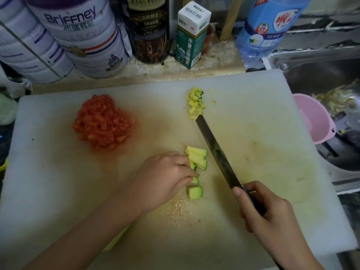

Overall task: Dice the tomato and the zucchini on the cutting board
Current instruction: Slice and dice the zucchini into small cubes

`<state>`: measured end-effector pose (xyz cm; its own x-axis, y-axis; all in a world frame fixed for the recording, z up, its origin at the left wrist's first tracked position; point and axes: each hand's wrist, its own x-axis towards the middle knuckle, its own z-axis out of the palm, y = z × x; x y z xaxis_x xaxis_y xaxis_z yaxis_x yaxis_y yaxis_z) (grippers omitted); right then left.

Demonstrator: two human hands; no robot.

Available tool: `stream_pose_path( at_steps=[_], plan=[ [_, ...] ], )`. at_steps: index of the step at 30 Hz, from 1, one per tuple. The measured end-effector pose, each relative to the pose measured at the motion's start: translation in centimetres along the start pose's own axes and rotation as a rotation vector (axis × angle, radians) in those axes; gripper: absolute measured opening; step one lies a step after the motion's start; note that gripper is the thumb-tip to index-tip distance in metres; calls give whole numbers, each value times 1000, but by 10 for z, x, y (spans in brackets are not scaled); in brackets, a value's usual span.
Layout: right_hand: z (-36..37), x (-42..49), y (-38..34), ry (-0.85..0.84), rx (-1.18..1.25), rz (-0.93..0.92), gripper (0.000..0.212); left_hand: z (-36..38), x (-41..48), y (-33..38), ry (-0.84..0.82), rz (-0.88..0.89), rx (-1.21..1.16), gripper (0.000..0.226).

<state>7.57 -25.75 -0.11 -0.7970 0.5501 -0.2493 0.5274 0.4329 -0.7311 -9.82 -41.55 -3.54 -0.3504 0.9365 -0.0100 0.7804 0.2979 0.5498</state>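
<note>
Head view: white cutting board (253, 106) on a speckled counter, tins (81, 36) and a carton (191, 36) along the top edge, steel sink (321, 78) with a pink bowl (313, 119) at right. Diced tomato (102, 122) heaped centre-left, zucchini cubes (195, 102) upper centre. Left hand (165, 178) pinches zucchini strips (197, 157); right hand (272, 213) is wrapped tight around the knife (216, 151) handle.

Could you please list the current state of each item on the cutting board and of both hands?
Tomato: diced, piled.
Zucchini cubes: diced, heaped.
Zucchini strips: sliced, undiced.
Zucchini chunk: uncut.
Knife: tip at cubes.
Left hand: steadying strips.
Right hand: gripping knife.
</note>
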Motion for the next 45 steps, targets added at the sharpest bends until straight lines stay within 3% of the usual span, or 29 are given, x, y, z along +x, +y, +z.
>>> stream_pose_path(
  at_steps=[7, 14, 18, 22, 29, 38, 41, 45],
  plan=[
    [8, -5, 2, 53, -14, 13, 35, -11, -6, -3, 127, -22, -7, 23],
    [19, -19, -2, 12, 151, 121, 22, -15, -12, -7, -60, -168, -30, 60],
    [29, -20, -10, -9, 240, 152, 36, -10, -3, 6, -89, -252, -94, 72],
    [29, -14, -13, -18, 241, 130, 36, -8, 0, 14, -110, -340, -121, 85],
    [24, -10, -9, -17, 208, 98, 34, -12, -3, 22, -110, -367, -24, 95],
    [29, -11, 1, 32, 137, 39, 34, -3, 0, 30, -70, -456, -199, 88],
    [25, -11, 3, 32, 134, 41, 35, -10, -1, 29, -97, -409, -93, 96],
    [18, -16, 1, 33, 146, 72, 38, -15, 3, 27, -238, -253, 183, 128]
  ],
)
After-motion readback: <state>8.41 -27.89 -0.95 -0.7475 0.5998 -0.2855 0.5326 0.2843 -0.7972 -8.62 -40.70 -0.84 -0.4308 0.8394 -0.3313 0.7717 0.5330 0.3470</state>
